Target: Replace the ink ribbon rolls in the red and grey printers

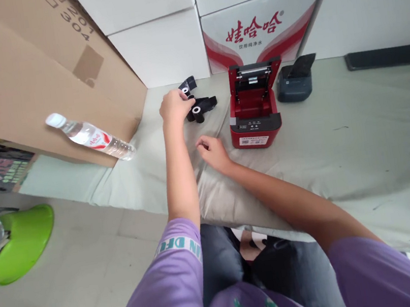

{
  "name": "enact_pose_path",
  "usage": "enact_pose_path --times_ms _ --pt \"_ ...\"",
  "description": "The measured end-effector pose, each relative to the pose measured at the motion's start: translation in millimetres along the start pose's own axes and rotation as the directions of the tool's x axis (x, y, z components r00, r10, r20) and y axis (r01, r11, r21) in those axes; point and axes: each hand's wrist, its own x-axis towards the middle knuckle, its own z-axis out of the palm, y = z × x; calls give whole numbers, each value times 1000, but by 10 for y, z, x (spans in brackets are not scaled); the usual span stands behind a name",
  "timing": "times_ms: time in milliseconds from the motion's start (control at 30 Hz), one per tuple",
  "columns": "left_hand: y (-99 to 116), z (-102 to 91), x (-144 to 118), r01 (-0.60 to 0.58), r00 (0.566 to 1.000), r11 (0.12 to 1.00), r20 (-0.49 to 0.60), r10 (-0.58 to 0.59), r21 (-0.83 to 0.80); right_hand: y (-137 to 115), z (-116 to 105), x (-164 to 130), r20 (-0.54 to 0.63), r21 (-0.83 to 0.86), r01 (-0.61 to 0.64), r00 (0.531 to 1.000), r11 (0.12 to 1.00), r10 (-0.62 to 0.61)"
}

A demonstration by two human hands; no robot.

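My left hand (175, 107) is at the cluster of small black rolls with white cores, its thumb and fingers closed around one roll, partly hidden by the fingers. Another black roll (198, 114) stands just in front of it, and a loose black strip (208, 103) lies beside that. My right hand (213, 153) rests lower on the cloth, fingers curled, with nothing visible in it. Right of both hands stands a red and black label printer (256, 125) with its lid (253, 77) raised and its bay exposed.
Behind the printer sits a small dark device (295, 83) with a black strip sticking out. A black phone (384, 58) lies far right. A water bottle (92, 136) leans by the cardboard box (33, 61). White cartons (158, 47) line the back; a green basin (29, 241) is lower left.
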Motion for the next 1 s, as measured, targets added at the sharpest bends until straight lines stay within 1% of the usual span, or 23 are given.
enact_pose_path --times_ms 67,133,233,300,433,533,633,733,800,833,900,933,1000 --pt "37 14 -27 -45 998 998 52 43 35 4 0 3 -3 -2 9 1000 1000 -9" --pt "64 51 -46 -79 996 993 57 75 86 14 4 5 -8 -5 16 1000 1000 -16" --pt "100 105 -65 -96 995 983 53 89 154 31 11 8 -3 -4 17 1000 1000 -17" --pt "126 126 -76 -114 993 979 62 105 167 36 14 9 -1 -4 17 1000 1000 -17" --pt "159 137 -94 -137 990 978 43 131 158 25 11 8 -11 -14 24 1000 1000 -24" --pt "151 136 -106 -152 985 974 110 135 167 8 5 6 -4 -15 11 1000 1000 -11" --pt "126 137 -115 -168 976 963 173 133 210 -1 2 6 -3 -15 0 1000 1000 0" --pt "126 112 -120 -207 972 955 160 175 213 4 5 11 -9 -22 2 1000 1000 -2" --pt "152 65 -123 -229 971 961 110 214 157 13 8 14 -10 -29 3 1000 1000 -3" --pt "173 33 -126 -241 969 965 78 233 103 19 10 16 -9 -32 1 1000 999 -1" --pt "229 -40 -141 -290 956 955 17 292 -66 29 12 18 -6 -35 -7 1000 999 7" --pt "264 -79 -156 -333 942 927 -10 336 -172 33 12 18 -5 -35 -10 1000 999 10" --pt "349 -151 -205 -421 901 827 -69 427 -373 36 13 20 -5 -43 -14 1000 999 14"
